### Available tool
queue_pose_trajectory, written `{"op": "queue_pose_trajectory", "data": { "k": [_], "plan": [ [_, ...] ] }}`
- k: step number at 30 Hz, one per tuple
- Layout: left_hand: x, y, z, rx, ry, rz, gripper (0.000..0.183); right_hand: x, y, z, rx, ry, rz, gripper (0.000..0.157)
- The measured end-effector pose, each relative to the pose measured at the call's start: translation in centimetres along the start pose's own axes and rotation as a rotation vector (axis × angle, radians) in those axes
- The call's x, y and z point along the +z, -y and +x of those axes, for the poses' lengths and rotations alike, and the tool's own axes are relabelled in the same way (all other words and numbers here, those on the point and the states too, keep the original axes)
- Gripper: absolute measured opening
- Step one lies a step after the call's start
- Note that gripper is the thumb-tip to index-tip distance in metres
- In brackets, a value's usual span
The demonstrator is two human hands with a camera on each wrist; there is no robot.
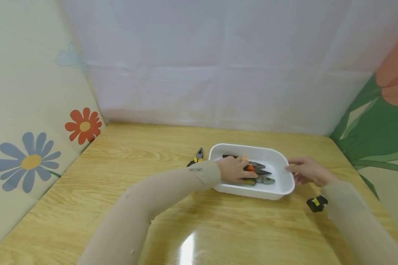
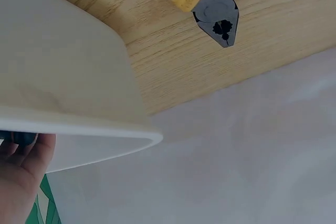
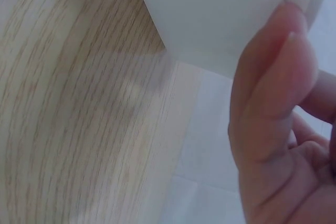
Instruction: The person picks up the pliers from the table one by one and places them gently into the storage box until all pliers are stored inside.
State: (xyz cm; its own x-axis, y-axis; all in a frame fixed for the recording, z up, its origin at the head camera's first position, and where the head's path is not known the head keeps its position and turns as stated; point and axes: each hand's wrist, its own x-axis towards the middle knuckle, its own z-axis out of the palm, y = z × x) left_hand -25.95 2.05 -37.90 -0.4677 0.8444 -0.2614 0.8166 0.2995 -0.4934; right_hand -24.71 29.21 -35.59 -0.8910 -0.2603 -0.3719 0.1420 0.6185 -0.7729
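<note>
A white plastic tray (image 1: 252, 192) sits on the wooden table with several pliers (image 1: 265, 180) inside, their dark jaws pointing right. My left hand (image 1: 233, 170) reaches into the tray from the left and grips pliers among them; red-orange shows beside its fingers. In the left wrist view, its fingers (image 2: 44, 150) curl at a dark handle (image 2: 21, 138) behind the tray rim. At the tray's right end, my right hand (image 1: 306, 171) holds the rim. The right wrist view shows its fingers (image 3: 268, 93) against the outer wall (image 3: 210, 19); the thumb is partly hidden.
Yellow-and-black pliers (image 1: 198, 156) lie on the table (image 1: 129, 147) just left of the tray, partly behind the left forearm. A black object with a yellow mark (image 1: 317, 203) is by the right wrist. A white sheet (image 1: 219, 99) hangs behind the table.
</note>
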Motion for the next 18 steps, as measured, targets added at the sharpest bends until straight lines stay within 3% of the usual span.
{"op": "queue_pose_trajectory", "data": {
  "k": [7, 10, 18],
  "plan": [
    [0.6, 0.5, -0.6, -0.058, 0.012, -0.119, 0.061, -0.1, 0.1, 0.0, -0.006, 0.008, -0.019, 0.057],
    [0.7, 0.7, -1.2, -0.092, -0.015, -0.154, 0.062, -0.1, 0.0, 0.0, -0.004, 0.008, -0.013, 0.057],
    [-0.1, 1.7, -5.1, -0.22, -0.136, -0.193, 0.057, -0.2, -0.3, 0.2, -0.013, 0.018, -0.012, 0.057]
  ]
}}
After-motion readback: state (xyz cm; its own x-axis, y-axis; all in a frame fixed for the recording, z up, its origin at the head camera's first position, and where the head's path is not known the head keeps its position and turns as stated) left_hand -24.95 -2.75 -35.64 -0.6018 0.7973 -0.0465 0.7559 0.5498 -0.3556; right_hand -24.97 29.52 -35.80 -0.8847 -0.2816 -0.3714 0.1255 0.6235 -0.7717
